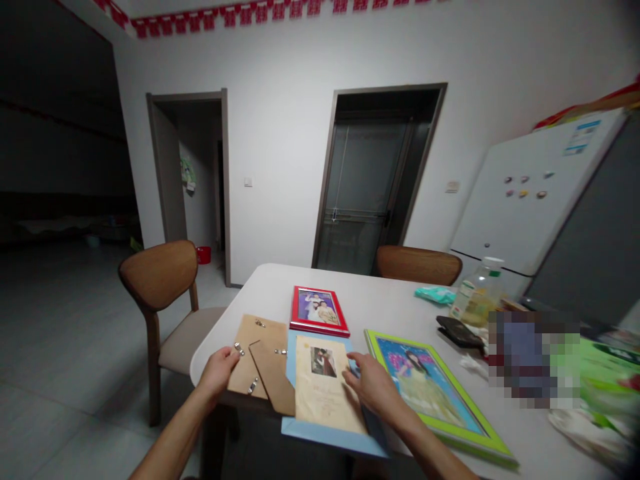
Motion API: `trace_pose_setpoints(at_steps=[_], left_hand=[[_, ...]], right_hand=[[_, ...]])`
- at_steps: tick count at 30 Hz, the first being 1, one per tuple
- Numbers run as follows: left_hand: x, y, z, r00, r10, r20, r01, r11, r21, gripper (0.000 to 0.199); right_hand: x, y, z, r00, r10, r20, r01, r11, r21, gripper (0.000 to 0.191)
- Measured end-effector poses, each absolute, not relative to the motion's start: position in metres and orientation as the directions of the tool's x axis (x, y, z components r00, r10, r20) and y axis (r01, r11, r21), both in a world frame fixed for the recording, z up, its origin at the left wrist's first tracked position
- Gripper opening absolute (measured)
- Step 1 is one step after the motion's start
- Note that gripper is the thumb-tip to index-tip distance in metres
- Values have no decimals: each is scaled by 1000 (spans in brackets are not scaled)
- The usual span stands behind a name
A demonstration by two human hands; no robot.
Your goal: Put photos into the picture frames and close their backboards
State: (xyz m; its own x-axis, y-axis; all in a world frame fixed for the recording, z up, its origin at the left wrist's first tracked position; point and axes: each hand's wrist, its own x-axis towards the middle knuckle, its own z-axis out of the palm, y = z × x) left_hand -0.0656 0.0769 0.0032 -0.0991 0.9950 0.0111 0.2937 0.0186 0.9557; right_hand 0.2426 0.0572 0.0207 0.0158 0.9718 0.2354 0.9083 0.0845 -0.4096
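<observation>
My left hand (219, 373) is closed on the left edge of a brown frame backing board (273, 363), its thumb beside a metal clip. The board has several metal clips and a fold-out stand, and its right side meets a light-blue frame (320, 433). A cream paper (327, 397) with a small photo of a couple and faint print lies in the blue frame. My right hand (373, 387) is at the right edge of that paper, thumb and forefinger apart, partly covering the frame's right side. Its other fingers are mostly hidden.
A red-framed photo (320, 311) lies behind the blue frame, a green-framed photo (435, 393) to its right. Farther right are a black item (459, 331), a large plastic bottle (477, 293), a teal bag (435, 295) and green packaging. Two wooden chairs (159, 275) flank the table (360, 293).
</observation>
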Motion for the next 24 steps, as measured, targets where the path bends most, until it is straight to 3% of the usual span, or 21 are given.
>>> trace_pose_setpoints(at_steps=[3, 7, 10, 12, 14, 17, 20, 22, 24], left_hand=[[-80, 83, 1, -132, 991, -14, 362, 61, 930, 28], [-88, 91, 1, -207, 978, 27, 530, 88, 843, 20], [-90, 90, 7, -245, 965, 98, 640, 85, 763, 31], [-83, 85, 15, -238, 959, 151, 687, 56, 724, 39], [-66, 76, 23, -185, 961, 205, 710, -13, 704, 42], [-17, 57, 35, -33, 963, 269, 694, -172, 699, 43], [43, 33, 45, 190, 922, 339, 596, -382, 706, 54], [73, 20, 51, 322, 875, 361, 519, -482, 706, 67], [89, 12, 57, 365, 840, 402, 501, -541, 675, 62]], right_hand=[[251, 58, 11, 43, 982, 182, 938, 23, -347, 44], [252, 63, 6, 56, 986, 155, 934, 3, -356, 48], [255, 69, 5, 95, 982, 166, 914, -20, -406, 48], [257, 70, 8, 152, 975, 162, 854, -47, -519, 51], [256, 68, 15, 207, 974, 89, 693, -82, -716, 57], [246, 56, 36, 184, 979, -89, 264, -137, -955, 65], [231, 43, 60, 108, 985, -131, -45, -127, -991, 71], [224, 36, 72, 81, 992, -100, -123, -90, -988, 74], [221, 33, 78, 65, 995, -70, -153, -59, -986, 76]])
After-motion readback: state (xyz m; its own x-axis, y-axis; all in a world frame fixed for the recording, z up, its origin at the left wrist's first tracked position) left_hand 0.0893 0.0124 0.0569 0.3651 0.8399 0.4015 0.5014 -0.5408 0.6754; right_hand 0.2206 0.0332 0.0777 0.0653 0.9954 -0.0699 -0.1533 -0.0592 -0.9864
